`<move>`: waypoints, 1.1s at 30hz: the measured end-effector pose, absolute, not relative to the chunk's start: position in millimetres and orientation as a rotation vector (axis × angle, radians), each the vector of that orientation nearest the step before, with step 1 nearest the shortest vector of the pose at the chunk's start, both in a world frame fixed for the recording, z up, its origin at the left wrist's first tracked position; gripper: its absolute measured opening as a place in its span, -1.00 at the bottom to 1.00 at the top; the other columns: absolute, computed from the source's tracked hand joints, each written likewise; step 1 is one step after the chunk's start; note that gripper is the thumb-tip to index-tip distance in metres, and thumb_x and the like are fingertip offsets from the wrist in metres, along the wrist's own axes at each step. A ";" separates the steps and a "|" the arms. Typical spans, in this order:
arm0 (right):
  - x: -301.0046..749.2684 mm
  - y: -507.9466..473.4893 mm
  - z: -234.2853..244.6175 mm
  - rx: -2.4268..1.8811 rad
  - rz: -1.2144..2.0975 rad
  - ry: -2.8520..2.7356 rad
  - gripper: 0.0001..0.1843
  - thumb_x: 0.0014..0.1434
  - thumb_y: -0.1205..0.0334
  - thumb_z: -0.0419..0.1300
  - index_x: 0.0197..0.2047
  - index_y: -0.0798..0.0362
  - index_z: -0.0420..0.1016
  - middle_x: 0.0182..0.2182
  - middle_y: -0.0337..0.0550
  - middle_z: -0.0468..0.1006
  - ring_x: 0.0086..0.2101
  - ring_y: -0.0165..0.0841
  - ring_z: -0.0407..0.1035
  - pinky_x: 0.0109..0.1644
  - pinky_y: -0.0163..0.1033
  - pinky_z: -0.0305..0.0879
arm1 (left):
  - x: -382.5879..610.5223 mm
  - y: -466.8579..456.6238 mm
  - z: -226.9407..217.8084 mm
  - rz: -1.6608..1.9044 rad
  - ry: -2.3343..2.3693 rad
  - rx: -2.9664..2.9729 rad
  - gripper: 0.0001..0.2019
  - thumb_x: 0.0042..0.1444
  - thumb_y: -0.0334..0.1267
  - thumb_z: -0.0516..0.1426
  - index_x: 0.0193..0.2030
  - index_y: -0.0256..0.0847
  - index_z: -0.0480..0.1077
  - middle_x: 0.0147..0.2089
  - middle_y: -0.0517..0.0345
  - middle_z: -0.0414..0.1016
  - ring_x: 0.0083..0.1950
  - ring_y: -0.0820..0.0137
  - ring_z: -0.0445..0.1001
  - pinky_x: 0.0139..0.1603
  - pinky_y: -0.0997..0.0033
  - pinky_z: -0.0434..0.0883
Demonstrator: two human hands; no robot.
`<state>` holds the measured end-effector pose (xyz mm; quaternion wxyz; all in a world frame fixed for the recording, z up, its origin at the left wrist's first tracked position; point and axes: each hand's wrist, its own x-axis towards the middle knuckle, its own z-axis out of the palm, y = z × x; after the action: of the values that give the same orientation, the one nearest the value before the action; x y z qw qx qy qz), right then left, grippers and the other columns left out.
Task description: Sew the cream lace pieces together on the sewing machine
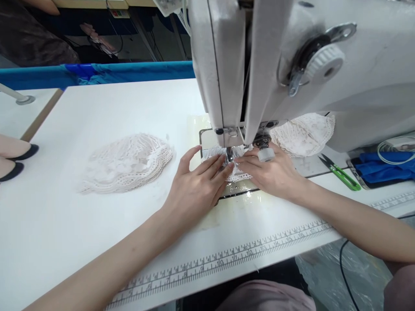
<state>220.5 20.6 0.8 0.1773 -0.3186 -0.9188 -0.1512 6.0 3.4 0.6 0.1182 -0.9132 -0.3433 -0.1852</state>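
A piece of white lace [241,176] lies under the presser foot [229,153] of a sewing machine [223,77]. My left hand [199,185] rests on its left side, fingers stretched out and thumb spread away. From the right, my right hand [275,172] lies flat on the same lace, its fingertips close to the foot. Part of that hand is hidden behind the machine's head and a white knob [266,154]. On the table to the left is a stack of lace pieces [129,162]. Another lace pile [308,134] sits behind my right hand.
Green thread snips [340,172] lie right of the machine, beside a phone [359,175] under a blue cloth [385,166]. A ruler strip [220,263] runs along the table's front edge. Two black elastic-like bands [24,157] circle something at the left edge. Another person [35,39] is beyond the table.
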 end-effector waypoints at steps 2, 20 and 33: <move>220.2 20.7 0.9 -0.932 -0.427 -2.596 -0.72 0.17 0.50 0.04 -0.24 0.08 0.55 -0.27 -0.16 0.65 -0.24 -0.31 0.44 -0.07 -0.16 0.19 | 6.3 3.8 0.5 -0.560 -1.025 -2.679 -0.71 0.25 -0.37 0.03 0.08 -0.17 0.40 0.06 -0.01 0.53 0.11 0.21 0.48 0.27 -0.13 0.19; 217.0 23.0 -7.0 -1.071 -0.085 -2.290 -0.71 0.30 0.19 0.09 -0.34 0.02 0.61 -0.46 -0.21 0.59 -0.42 -0.37 0.37 -0.17 -0.21 0.26 | 5.8 23.8 6.4 -0.891 -1.642 -3.042 -0.65 0.31 -0.16 -0.02 -0.39 -0.10 0.53 -0.12 0.14 0.46 -0.06 0.31 0.42 0.08 -0.03 0.32; 220.2 11.8 1.7 -0.750 -0.287 -2.485 -0.77 0.25 0.38 0.06 -0.27 0.03 0.56 -0.21 -0.29 0.65 -0.25 -0.38 0.46 0.10 -0.12 0.23 | 9.0 -23.7 4.0 -0.475 -0.941 -2.615 -0.71 0.23 -0.26 0.12 0.07 -0.25 0.41 0.06 -0.01 0.53 0.16 0.20 0.43 0.25 0.02 0.26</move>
<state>220.2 11.8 1.7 0.2621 -0.2771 -0.9183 -0.1061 9.0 -23.7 4.0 0.1605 -0.9155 -0.3293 -0.1664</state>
